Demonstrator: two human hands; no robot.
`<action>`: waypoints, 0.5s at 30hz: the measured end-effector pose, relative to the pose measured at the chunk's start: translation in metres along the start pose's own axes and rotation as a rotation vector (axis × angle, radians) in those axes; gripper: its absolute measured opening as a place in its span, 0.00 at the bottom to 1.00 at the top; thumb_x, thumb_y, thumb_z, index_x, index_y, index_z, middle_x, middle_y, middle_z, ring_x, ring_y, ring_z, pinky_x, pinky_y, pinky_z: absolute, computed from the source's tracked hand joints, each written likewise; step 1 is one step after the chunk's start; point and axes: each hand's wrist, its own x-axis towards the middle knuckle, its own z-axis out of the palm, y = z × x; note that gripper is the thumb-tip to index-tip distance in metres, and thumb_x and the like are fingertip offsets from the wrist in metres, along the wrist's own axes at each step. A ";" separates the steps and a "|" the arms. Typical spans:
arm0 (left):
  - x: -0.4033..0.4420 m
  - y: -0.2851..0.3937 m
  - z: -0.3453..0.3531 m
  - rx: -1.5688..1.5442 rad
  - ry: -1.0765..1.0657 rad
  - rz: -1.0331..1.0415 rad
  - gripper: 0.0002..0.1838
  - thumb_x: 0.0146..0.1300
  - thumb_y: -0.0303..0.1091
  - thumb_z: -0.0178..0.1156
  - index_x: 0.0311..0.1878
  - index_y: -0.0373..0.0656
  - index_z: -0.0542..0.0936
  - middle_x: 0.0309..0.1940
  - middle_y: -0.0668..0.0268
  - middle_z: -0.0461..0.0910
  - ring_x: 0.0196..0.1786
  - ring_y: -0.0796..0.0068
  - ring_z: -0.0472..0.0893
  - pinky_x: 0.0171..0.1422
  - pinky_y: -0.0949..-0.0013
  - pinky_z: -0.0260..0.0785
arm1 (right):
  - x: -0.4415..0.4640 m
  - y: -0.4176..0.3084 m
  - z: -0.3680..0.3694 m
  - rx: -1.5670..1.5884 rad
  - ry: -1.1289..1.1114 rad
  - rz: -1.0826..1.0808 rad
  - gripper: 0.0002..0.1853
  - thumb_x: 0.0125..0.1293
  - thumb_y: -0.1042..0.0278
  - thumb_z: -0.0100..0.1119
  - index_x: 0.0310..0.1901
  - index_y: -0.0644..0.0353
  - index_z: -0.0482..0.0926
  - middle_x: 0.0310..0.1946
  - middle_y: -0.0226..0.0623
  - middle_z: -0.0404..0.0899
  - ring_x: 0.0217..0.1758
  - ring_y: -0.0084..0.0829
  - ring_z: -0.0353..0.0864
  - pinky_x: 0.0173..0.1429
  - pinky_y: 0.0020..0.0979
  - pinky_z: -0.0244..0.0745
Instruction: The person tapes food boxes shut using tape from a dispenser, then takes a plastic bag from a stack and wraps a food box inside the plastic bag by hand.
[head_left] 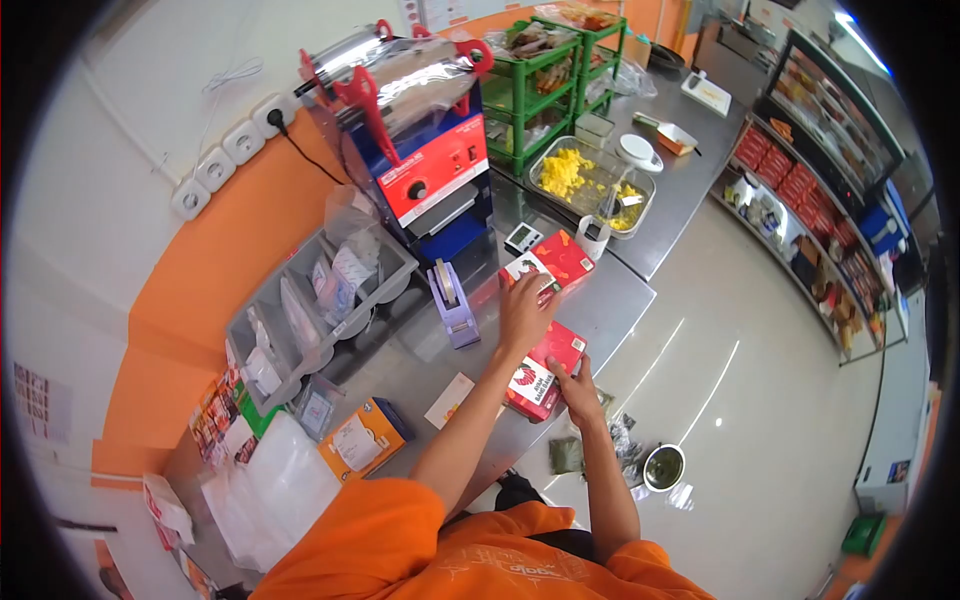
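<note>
Two red cardboard food boxes with white printed panels are on the steel counter in front of me. My left hand [526, 312] reaches over the near end of the far food box [568, 262], its fingers bent onto the white panel. The near food box [558, 347] lies closer to my body. My right hand [577, 388] grips its right corner, thumb on top and the other fingers partly hidden along the side. Just beyond the far box are a small digital timer [523, 237] and a white cup [592, 236]. A purple tape dispenser [454, 306] stands to the left.
A red and blue sealing machine [425, 170] stands at the back left, beside a grey divided bin [325, 310]. Farther along are green racks [520, 95] and a glass tray [640, 222] with yellow food. The counter's right edge drops to a floor with a metal bowl [664, 467].
</note>
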 end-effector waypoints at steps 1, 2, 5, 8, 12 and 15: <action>-0.014 0.011 -0.026 -0.076 0.052 -0.072 0.20 0.60 0.38 0.69 0.53 0.38 0.80 0.49 0.56 0.81 0.54 0.53 0.79 0.62 0.55 0.68 | -0.003 -0.006 0.000 -0.043 -0.001 0.019 0.46 0.64 0.54 0.71 0.72 0.63 0.51 0.52 0.49 0.79 0.47 0.35 0.84 0.48 0.35 0.82; -0.032 0.020 -0.051 -0.151 0.104 -0.143 0.19 0.62 0.37 0.67 0.53 0.37 0.79 0.50 0.55 0.79 0.54 0.53 0.79 0.63 0.55 0.68 | -0.008 -0.019 -0.001 -0.085 -0.002 0.038 0.49 0.64 0.54 0.71 0.74 0.63 0.48 0.53 0.50 0.78 0.48 0.35 0.84 0.48 0.36 0.82; -0.104 0.032 -0.114 -0.075 0.080 -0.132 0.23 0.61 0.41 0.69 0.54 0.37 0.78 0.52 0.55 0.77 0.57 0.53 0.76 0.62 0.56 0.69 | -0.006 -0.044 0.003 -0.112 0.010 -0.046 0.50 0.65 0.55 0.70 0.75 0.61 0.44 0.54 0.48 0.77 0.47 0.34 0.83 0.44 0.36 0.82; -0.162 0.032 -0.144 0.150 -0.091 -0.221 0.38 0.56 0.53 0.71 0.64 0.40 0.73 0.60 0.49 0.70 0.64 0.48 0.70 0.67 0.50 0.64 | 0.021 -0.076 0.022 0.037 0.040 -0.156 0.49 0.65 0.54 0.70 0.75 0.61 0.45 0.55 0.47 0.76 0.48 0.34 0.83 0.43 0.35 0.82; -0.201 0.020 -0.137 0.541 -0.360 -0.349 0.60 0.45 0.62 0.74 0.79 0.53 0.56 0.67 0.42 0.59 0.68 0.39 0.62 0.73 0.34 0.50 | 0.075 -0.102 0.054 -0.219 0.199 -0.281 0.49 0.64 0.49 0.69 0.73 0.65 0.47 0.52 0.53 0.79 0.46 0.33 0.84 0.40 0.33 0.81; -0.207 0.009 -0.129 0.580 -0.436 -0.420 0.61 0.43 0.55 0.76 0.80 0.58 0.53 0.69 0.42 0.56 0.70 0.40 0.60 0.71 0.34 0.51 | 0.116 -0.094 0.063 -0.663 0.320 -0.398 0.49 0.65 0.43 0.64 0.70 0.72 0.49 0.41 0.56 0.82 0.32 0.36 0.86 0.30 0.33 0.80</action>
